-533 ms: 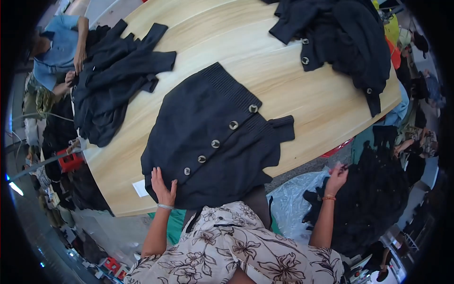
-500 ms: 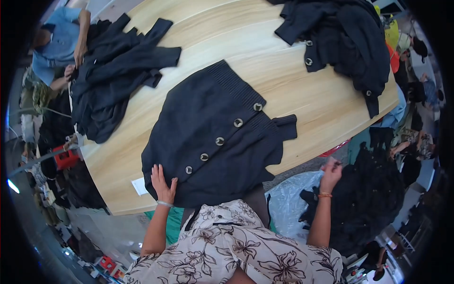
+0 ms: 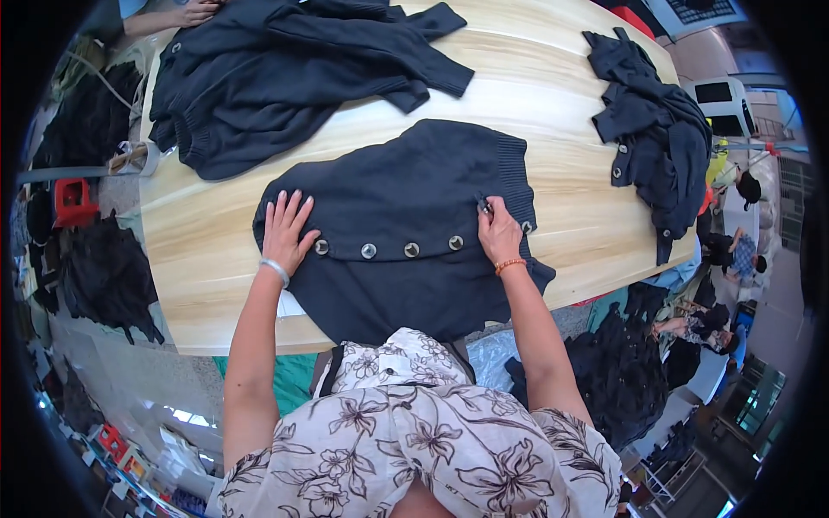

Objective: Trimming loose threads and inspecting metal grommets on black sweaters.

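Pale wooden table (image 3: 561, 104) carries a dark knit cardigan (image 3: 406, 207) spread before me, my left hand (image 3: 285, 229) flat and open beside its button row (image 3: 389, 250), my right hand (image 3: 499, 233) pinching the placket near the ribbed hem; soft, limp, best held by edges.

Large light wood-grain worktop (image 3: 553, 95) with a rounded edge fills the upper middle. Grey concrete floor (image 3: 121, 388) below and to the left. Dark clothing heaps on the floor at left (image 3: 104, 268) and lower right (image 3: 630, 371). Red plastic stool (image 3: 71, 200) at left edge. Monitor (image 3: 717, 95) beyond the worktop's far right. Other people (image 3: 734, 250) sit at right. Bright daylight glare low left (image 3: 186, 419).
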### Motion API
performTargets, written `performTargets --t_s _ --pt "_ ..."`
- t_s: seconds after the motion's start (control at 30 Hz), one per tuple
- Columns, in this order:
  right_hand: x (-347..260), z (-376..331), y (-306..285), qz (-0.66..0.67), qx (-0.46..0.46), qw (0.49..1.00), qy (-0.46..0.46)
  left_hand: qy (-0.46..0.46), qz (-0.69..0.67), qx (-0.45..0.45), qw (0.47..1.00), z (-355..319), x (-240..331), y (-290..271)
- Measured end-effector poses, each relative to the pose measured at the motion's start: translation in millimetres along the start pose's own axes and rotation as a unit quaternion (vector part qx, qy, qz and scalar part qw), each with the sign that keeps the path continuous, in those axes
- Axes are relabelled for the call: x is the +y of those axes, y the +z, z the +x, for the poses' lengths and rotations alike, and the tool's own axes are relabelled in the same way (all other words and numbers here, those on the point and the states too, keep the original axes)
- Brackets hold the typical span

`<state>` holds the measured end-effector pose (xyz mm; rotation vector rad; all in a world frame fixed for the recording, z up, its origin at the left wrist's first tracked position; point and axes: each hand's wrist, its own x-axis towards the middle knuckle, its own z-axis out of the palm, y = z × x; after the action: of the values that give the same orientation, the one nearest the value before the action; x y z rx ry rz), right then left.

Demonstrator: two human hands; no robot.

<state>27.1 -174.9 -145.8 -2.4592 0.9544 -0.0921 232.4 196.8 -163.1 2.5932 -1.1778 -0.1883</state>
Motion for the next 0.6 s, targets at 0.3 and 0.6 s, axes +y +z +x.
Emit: performTargets --t_s 0.3,0.6 --pt "4 63 21 -0.037 0.074 0.996 -0.035 -0.001 0.017 0.028 0.999 38 -18 0" --pt "7 89 8 -0.019 0.031 0.997 -0.061 -0.042 -0.115 0.206 0.971 4 39 -18"
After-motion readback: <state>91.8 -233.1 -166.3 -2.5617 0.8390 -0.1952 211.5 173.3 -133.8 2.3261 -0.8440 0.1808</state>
